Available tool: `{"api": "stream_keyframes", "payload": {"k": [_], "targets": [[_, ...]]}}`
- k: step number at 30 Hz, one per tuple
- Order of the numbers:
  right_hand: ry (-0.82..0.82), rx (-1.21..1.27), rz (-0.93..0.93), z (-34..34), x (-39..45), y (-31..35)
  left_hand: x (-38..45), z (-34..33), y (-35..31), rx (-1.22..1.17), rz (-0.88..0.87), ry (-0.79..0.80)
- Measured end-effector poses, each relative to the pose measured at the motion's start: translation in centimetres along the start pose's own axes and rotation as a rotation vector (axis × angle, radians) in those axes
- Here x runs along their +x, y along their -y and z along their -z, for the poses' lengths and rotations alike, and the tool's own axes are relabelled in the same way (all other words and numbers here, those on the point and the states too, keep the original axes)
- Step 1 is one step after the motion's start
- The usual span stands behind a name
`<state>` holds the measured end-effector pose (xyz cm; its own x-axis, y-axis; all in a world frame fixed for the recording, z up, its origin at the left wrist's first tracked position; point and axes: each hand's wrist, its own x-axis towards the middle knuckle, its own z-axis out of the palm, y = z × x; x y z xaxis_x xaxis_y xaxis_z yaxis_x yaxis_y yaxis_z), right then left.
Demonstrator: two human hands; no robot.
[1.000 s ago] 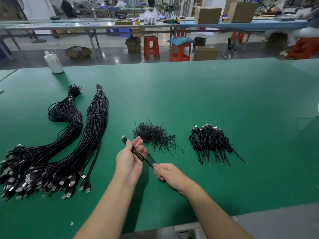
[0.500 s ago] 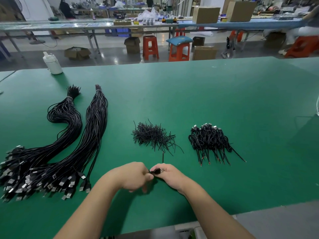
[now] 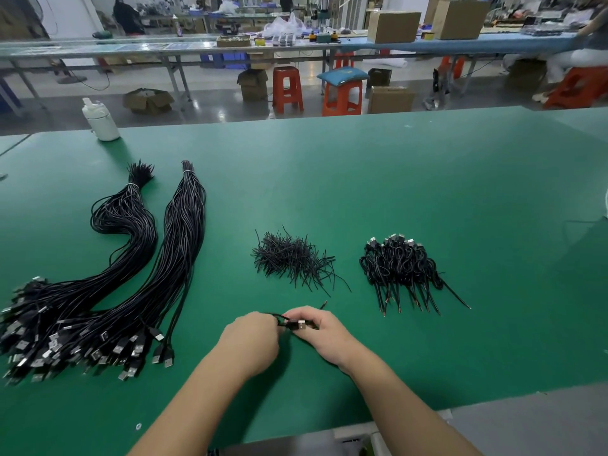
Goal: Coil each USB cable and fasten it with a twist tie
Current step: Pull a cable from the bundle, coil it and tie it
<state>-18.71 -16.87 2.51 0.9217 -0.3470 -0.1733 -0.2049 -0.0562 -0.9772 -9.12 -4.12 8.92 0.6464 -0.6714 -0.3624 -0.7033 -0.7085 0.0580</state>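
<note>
Near the table's front edge, both the left hand [image 3: 251, 340] and the right hand [image 3: 324, 334] are pinching a folded USB cable [image 3: 296, 324], whose springy loops are probably threatening to spill if either pinch loosens.

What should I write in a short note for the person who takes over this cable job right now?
Left hand and right hand both grip one coiled USB cable near the front edge of the green table; whether it is tied cannot be seen.
Done: pile of coiled cables, right.
Left: two long cable bundles, left.
Twist ties lie in the middle.
</note>
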Motion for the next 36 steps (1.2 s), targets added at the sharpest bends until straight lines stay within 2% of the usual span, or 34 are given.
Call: {"api": "stream_keyframes", "payload": {"k": [2, 4, 6, 9, 11, 14, 21, 27, 31, 36], "targets": [[0.002, 0.046, 0.014, 0.1, -0.1, 0.2, 0.3, -0.8, -0.2, -0.161, -0.026, -0.194], [0.0, 0.032, 0.021, 0.2, -0.2, 0.3, 0.8, -1.5, -0.5, -0.446, -0.054, -0.364], [0.021, -0.02, 0.019, 0.2, -0.3, 0.3, 1.4, -1.8, -0.6, -0.925, 0.01, -0.454], [0.063, -0.068, 0.029, -0.2, -0.3, 0.5, 2.2, -1.2, -1.1, -1.807, -0.001, -0.323], [0.053, -0.025, 0.021, -0.2, -0.3, 0.6, 2.4, -0.6, -1.3, -2.039, -0.053, -0.201], [0.043, 0.027, -0.006, 0.1, -0.3, 0.5, 2.2, -0.4, -1.4, -2.014, -0.116, -0.098], [0.112, 0.072, -0.036, 0.4, -0.6, 0.8, 1.3, 0.3, -1.3, -1.736, -0.156, -0.08], [0.131, 0.314, -0.046, 0.9, -0.9, 1.3, 0.6, 1.0, -1.4, -1.794, -0.222, 0.01], [0.083, 0.467, -0.076, 0.0, -1.0, 1.0, 0.8, 0.7, -1.8, -1.886, -0.31, 0.131], [-0.081, 0.431, -0.047, -0.6, -1.3, 1.7, 1.3, 0.3, -2.0, -1.846, -0.317, 0.23]]}}
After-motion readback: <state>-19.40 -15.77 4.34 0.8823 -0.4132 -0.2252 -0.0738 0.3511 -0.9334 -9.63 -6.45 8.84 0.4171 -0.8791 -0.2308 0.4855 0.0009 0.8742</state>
